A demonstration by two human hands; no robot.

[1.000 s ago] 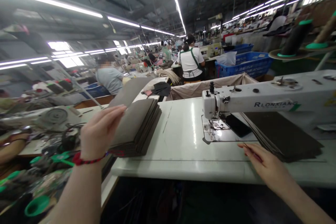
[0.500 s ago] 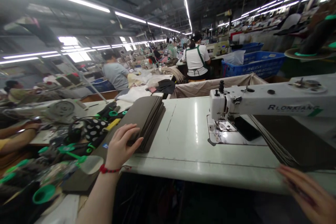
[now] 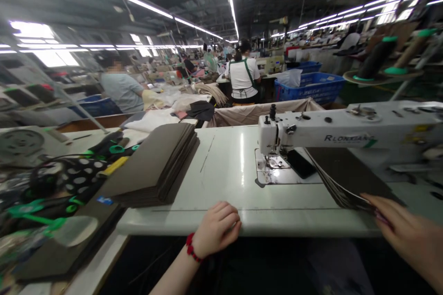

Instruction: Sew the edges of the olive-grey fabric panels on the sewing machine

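Observation:
My left hand [image 3: 216,229], with a red bead bracelet on the wrist, rests at the front edge of the white sewing table [image 3: 228,179], fingers curled loosely with nothing in them. A stack of grey-brown flat pieces [image 3: 155,166] lies on the table's left end, apart from that hand. My right hand [image 3: 403,228] lies with fingers stretched on the near corner of a second, darker stack [image 3: 346,175] under the arm of the white sewing machine [image 3: 332,131]. A black phone [image 3: 300,163] lies by the needle plate.
A cluttered bench with green spools, scissors and a dotted cloth [image 3: 69,175] stands at my left. Other people sit at machines ahead, one in a white shirt [image 3: 241,78]. Blue crates [image 3: 311,85] and thread cones [image 3: 377,57] stand at the back right.
My left hand has left the left stack and come down to the table's front edge. My right hand has moved up onto the corner of the dark stack.

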